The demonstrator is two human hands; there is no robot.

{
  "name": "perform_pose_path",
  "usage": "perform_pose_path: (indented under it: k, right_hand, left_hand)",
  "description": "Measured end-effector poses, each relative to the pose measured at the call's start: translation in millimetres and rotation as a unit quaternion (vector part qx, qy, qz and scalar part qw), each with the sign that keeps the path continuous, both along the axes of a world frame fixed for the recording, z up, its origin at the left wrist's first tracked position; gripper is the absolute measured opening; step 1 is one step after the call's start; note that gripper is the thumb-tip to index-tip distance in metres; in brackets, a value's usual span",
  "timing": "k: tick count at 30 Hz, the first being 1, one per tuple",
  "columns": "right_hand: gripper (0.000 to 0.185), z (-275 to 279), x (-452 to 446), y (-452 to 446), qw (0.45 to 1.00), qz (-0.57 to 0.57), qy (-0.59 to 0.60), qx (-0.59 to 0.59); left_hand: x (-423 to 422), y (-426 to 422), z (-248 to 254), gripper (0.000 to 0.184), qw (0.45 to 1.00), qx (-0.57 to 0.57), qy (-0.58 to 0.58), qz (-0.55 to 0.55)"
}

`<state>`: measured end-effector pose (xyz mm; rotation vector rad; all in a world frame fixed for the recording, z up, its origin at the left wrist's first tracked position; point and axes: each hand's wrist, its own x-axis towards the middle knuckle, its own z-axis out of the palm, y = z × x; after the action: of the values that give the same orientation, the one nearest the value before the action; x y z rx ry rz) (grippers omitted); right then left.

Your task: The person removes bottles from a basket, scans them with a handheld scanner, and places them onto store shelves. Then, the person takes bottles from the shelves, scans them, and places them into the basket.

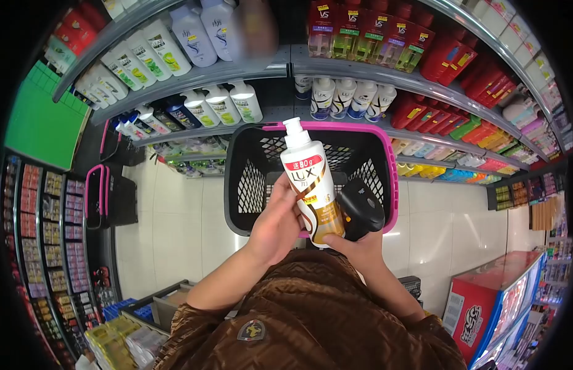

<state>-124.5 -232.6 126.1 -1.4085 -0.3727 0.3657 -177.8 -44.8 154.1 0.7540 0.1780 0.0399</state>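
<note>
A white and gold LUX pump bottle (pixel 310 185) with a red label band is held upright, tilted slightly left, above a black shopping basket (pixel 252 139) with a pink rim. My left hand (pixel 279 223) is wrapped round the bottle's left side. My right hand (pixel 359 245) grips its lower right side, the thumb across the base. A black device (pixel 361 209) sits at my right hand, beside the bottle; how it is held or attached is hidden. Behind the bottle, the basket's mesh walls show.
Shelves of shampoo bottles (pixel 166 49) and red boxed bottles (pixel 376 34) curve ahead. Stacked black baskets (pixel 116 200) stand at left. A red and blue freezer (pixel 493 302) is at lower right. Pale floor tiles (pixel 181 225) show around the basket.
</note>
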Motion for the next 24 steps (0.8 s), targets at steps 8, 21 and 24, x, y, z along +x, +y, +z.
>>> perform_pose_path:
  k: [8, 21, 24]
  right_hand:
    - [0.078, -0.2, 26.2, -17.5, 0.993, 0.067, 0.076, 0.054]
    - [0.076, -0.2, 25.7, -27.6, 0.994, 0.102, 0.028, 0.031]
    - [0.076, 5.6, 26.1, -31.6, 0.993, 0.082, 0.061, 0.066]
  left_hand:
    - [5.7, -16.0, -7.0, 0.075, 0.991, 0.110, 0.026, 0.073]
    - [9.4, -4.4, -10.6, 0.069, 0.992, 0.119, 0.001, 0.036]
    - [14.2, -13.0, -6.7, 0.072, 0.993, 0.110, 0.010, 0.030]
